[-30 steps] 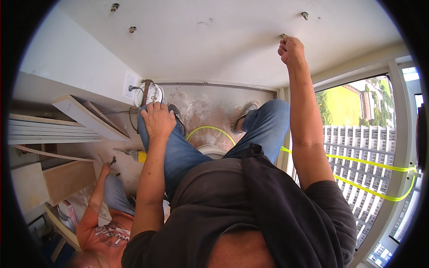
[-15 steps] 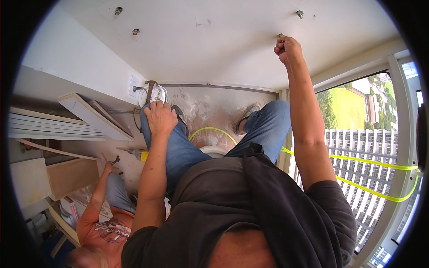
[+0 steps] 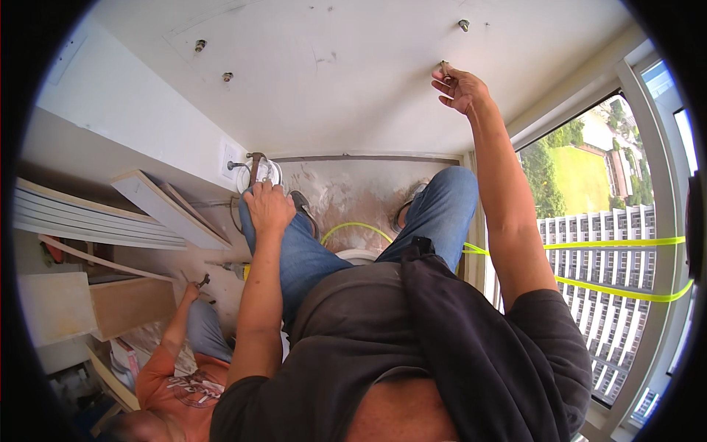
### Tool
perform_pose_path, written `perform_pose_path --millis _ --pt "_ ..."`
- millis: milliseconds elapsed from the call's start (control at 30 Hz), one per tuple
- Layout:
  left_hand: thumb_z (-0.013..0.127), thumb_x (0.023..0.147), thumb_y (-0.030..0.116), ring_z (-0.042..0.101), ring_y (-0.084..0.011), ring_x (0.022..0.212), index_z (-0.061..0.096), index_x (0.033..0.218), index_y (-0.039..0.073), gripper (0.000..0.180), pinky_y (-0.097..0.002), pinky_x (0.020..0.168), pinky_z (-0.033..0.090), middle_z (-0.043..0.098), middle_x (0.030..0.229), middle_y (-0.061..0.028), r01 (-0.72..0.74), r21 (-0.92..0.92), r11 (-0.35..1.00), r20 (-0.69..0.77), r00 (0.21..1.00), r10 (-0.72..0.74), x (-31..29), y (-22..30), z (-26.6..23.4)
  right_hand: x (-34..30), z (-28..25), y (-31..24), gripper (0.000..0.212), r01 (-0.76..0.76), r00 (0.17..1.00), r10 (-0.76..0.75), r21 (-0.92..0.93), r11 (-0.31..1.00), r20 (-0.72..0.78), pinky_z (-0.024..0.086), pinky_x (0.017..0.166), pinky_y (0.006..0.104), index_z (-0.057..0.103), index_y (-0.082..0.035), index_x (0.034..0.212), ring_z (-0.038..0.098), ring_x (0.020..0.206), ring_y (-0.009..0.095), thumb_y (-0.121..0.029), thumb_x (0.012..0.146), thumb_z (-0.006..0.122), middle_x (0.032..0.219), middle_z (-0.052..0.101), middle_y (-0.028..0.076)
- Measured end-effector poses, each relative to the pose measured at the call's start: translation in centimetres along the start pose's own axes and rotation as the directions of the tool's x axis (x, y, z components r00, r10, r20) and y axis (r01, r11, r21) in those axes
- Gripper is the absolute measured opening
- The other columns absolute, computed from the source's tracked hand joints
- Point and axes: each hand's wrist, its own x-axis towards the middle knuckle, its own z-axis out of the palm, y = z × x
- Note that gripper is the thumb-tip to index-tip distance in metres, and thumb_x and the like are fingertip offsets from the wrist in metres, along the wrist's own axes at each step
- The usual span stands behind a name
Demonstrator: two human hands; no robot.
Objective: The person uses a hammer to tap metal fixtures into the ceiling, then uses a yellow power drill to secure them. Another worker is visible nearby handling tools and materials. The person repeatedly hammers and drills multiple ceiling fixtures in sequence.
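Observation:
My right hand (image 3: 462,90) is raised to the white wall (image 3: 368,96), its thumb and index finger pinching an anchor bolt (image 3: 444,68) that sticks out there. The other fingers are loosely spread. My left hand (image 3: 269,206) lies over my left knee, fingers curled down around what looks like the brown handle of a hammer (image 3: 255,166); the grip itself is partly hidden. Another bolt (image 3: 463,26) juts from the wall above my right hand. Two more, an upper bolt (image 3: 200,46) and a lower bolt (image 3: 227,76), stand out at the left.
A white bucket (image 3: 274,171) stands by my left foot. Yellow-green strap (image 3: 626,243) runs across the window at right. Boards (image 3: 173,210) lean at left. Below them a co-worker in an orange shirt (image 3: 184,379) holds a dark tool (image 3: 203,281). A yellow-handled tool (image 3: 243,270) lies nearby.
My right hand's fingers have loosened from a tight curl and spread, with thumb and index still at the bolt. My left hand stays on the knee. The whole view has shifted slightly.

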Motion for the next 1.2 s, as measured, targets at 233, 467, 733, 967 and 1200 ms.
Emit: perform_pose_path --millis 233,467,733,967,1200 --pt "0.072 0.082 0.03 0.056 -0.0257 0.121 0.076 0.104 0.006 0.033 -0.0483 0.099 0.039 0.07 0.117 -0.0076 -0.005 0.003 1.0 -0.016 1.0 0.005 0.0 0.0 0.1 1.6 -0.7 0.5 0.016 0.054 0.998 -0.061 0.169 0.984 0.036 0.055 0.084 0.041 0.061 -0.003 0.108 0.069 0.087 0.026 -0.018 0.105 0.062 0.092 0.071 0.013" --pt "0.071 0.081 0.029 0.054 -0.0251 0.124 0.076 0.104 0.006 0.033 -0.0482 0.1 0.037 0.069 0.12 -0.0072 0.03 0.015 0.999 0.037 0.999 -0.03 0.2 -0.3 0.1 2.7 -0.3 0.7 0.016 0.044 0.993 -0.065 0.203 0.978 0.096 0.056 0.087 0.0415 0.061 -0.003 0.108 0.068 0.091 0.027 -0.017 0.103 0.064 0.094 0.069 0.013" --pt "0.074 0.083 0.034 0.073 -0.0358 0.095 0.076 0.107 0.002 0.039 -0.0469 0.088 0.053 0.076 0.103 -0.0202 0.374 -0.802 0.466 0.145 0.879 -0.455 6.1 -9.5 5.9 4.4 -4.5 -0.9 0.011 -0.033 0.94 -0.006 0.111 0.993 0.341 0.054 0.088 0.0362 0.059 -0.008 0.105 0.064 0.091 0.021 -0.018 0.107 0.056 0.092 0.067 0.009" --pt "0.077 0.077 0.04 0.07 -0.0399 0.111 0.074 0.109 -0.003 0.054 -0.0493 0.096 0.054 0.072 0.115 -0.0255 0.611 -0.201 0.766 0.486 0.741 -0.463 8.1 -14.8 18.4 3.9 -5.1 -2.4 0.014 -0.072 0.971 0.065 0.023 0.997 0.232 0.052 0.091 0.0376 0.064 -0.003 0.108 0.065 0.095 0.023 -0.016 0.104 0.06 0.094 0.068 0.01" --pt "0.071 0.079 0.024 0.069 -0.0423 0.108 0.065 0.105 -0.003 0.038 -0.0513 0.094 0.054 0.071 0.109 -0.0234 0.669 -0.266 0.694 0.303 0.742 -0.599 7.0 -15.6 26.1 3.7 -5.0 -2.5 0.017 -0.093 0.976 0.089 0.008 0.996 0.198 0.053 0.091 0.0361 0.065 -0.002 0.111 0.064 0.096 0.02 -0.017 0.102 0.063 0.096 0.067 0.008"
